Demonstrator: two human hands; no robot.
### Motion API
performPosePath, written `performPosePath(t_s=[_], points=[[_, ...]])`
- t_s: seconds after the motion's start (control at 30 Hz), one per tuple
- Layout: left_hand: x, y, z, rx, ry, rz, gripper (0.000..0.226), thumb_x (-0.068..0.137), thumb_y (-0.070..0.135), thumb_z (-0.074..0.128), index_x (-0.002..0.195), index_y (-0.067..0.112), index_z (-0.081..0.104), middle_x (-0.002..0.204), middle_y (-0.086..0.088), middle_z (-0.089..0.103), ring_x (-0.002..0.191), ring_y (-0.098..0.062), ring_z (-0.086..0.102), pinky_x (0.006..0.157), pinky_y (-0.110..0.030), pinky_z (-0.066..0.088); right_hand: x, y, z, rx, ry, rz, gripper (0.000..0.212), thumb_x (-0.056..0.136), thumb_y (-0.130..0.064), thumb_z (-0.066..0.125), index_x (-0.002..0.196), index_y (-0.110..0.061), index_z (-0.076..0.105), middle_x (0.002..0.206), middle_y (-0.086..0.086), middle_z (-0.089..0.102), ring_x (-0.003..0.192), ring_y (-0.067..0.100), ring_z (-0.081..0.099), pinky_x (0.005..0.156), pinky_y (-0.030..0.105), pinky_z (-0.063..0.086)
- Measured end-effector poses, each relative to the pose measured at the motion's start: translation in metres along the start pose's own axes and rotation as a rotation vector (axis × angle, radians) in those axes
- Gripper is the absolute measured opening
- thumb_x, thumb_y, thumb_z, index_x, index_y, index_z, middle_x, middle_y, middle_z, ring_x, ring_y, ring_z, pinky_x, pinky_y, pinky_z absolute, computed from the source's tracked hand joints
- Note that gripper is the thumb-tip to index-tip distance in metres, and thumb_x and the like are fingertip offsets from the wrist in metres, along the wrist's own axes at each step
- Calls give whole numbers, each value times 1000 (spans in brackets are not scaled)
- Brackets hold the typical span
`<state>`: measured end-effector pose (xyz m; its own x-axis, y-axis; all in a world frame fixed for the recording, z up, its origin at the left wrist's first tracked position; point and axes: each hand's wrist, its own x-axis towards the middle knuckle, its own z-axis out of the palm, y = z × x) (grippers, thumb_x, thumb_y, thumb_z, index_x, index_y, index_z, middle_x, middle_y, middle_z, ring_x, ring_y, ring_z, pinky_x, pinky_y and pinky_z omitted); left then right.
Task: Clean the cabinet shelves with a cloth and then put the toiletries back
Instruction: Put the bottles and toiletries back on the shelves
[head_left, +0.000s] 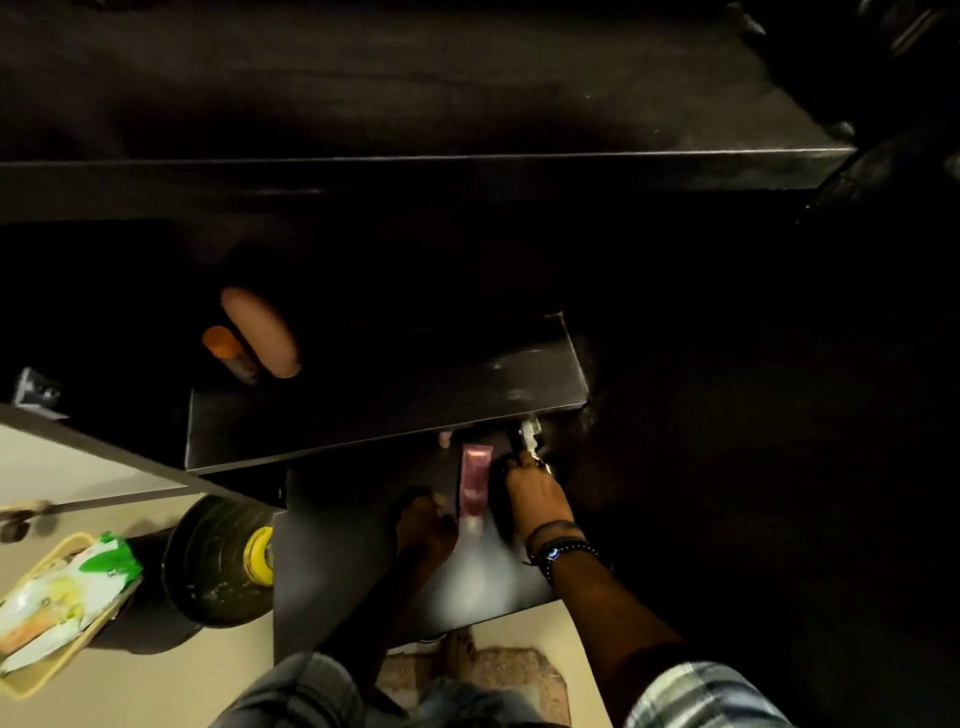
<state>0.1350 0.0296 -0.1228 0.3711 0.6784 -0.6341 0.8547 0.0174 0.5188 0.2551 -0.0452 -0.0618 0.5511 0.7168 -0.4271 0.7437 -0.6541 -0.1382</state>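
Note:
I look down into a dark cabinet with black shelves. A pink tube with a white cap lies on the lowest shelf. My left hand touches its capped end with curled fingers. My right hand, with bead bracelets on the wrist, grips a dark object with a silver metal head just right of the tube. On a higher shelf at the left stand a peach bottle and an orange-capped can. The middle shelf juts out above the hands. No cloth is visible.
A black bucket with a yellow roll stands on the floor to the left. Beside it is a yellow basket of green-and-white packets. The open cabinet door is at the left; a worn mat lies below.

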Motion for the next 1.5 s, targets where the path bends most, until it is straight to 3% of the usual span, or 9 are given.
performPosePath(t_s=[0.3, 0.5, 0.63, 0.73, 0.83, 0.9, 1.07, 1.23, 1.5], points=[[-15, -6, 16, -15, 70, 17, 68, 69, 62, 66, 113, 12, 56, 113, -11, 64, 108, -33, 61, 82, -35, 49, -9, 3, 12, 101, 88, 61, 36, 89, 6, 42, 112, -13, 62, 112, 13, 66, 104, 30, 63, 88, 34, 50], [-5, 5, 30, 163, 87, 81, 52, 77, 48, 65, 113, 10, 61, 118, -15, 62, 110, -34, 60, 85, -37, 51, -21, -1, 21, 132, 169, 79, 34, 92, 3, 39, 117, -11, 57, 111, 14, 65, 104, 33, 62, 88, 38, 50], [-20, 4, 7, 150, -1, 157, 45, 83, 47, 60, 106, 9, 68, 113, -13, 67, 108, -30, 62, 85, -33, 48, -43, -11, 17, 269, 278, 88, 23, 88, 1, 50, 103, -13, 61, 99, 13, 67, 91, 33, 66, 78, 38, 54], [-52, -4, -29, -21, -42, 168, 56, 65, 60, 62, 88, 9, 70, 93, -13, 71, 94, -30, 66, 77, -31, 49, -61, -21, 1, 376, 401, 50, 12, 85, -4, 59, 94, -10, 60, 94, 13, 65, 83, 33, 65, 70, 37, 51], [-87, -24, -66, -141, 30, 242, 33, 67, 52, 70, 62, 21, 61, 62, -4, 65, 72, -26, 67, 63, -33, 47, -78, -31, -21, 441, 523, 19, 17, 87, -5, 57, 103, -9, 59, 100, 10, 62, 86, 29, 64, 74, 34, 51], [-110, -31, -93, -256, 62, 277, 35, 60, 64, 68, 65, 30, 63, 56, -1, 65, 60, -23, 66, 58, -40, 51, -89, -38, -38, 485, 611, 2, 20, 89, -6, 54, 108, -10, 58, 102, 8, 62, 89, 24, 63, 77, 30, 49], [-148, 3, -163, -481, 207, 388, 17, 73, 32, 76, 83, 26, 64, 68, -1, 71, 59, -17, 69, 58, -39, 59, -108, -61, -80, 657, 692, -71, 21, 94, -16, 51, 114, -19, 50, 100, -5, 59, 84, 10, 62, 76, 32, 55], [-160, 34, -199, -523, 257, 453, 15, 78, 26, 72, 84, 17, 63, 67, -7, 68, 48, -14, 64, 46, -26, 54, -108, -82, -118, 719, 785, -188, 21, 93, -15, 53, 113, -20, 48, 96, -8, 59, 83, 5, 63, 70, 26, 56], [-144, 47, -197, -991, 285, 281, 20, 84, 13, 67, 100, 1, 61, 85, -17, 69, 71, -24, 68, 58, -21, 59, -108, -91, -154, 742, 899, -207, 26, 91, -13, 57, 115, -18, 48, 89, -23, 51, 78, -7, 57, 67, 6, 46]])
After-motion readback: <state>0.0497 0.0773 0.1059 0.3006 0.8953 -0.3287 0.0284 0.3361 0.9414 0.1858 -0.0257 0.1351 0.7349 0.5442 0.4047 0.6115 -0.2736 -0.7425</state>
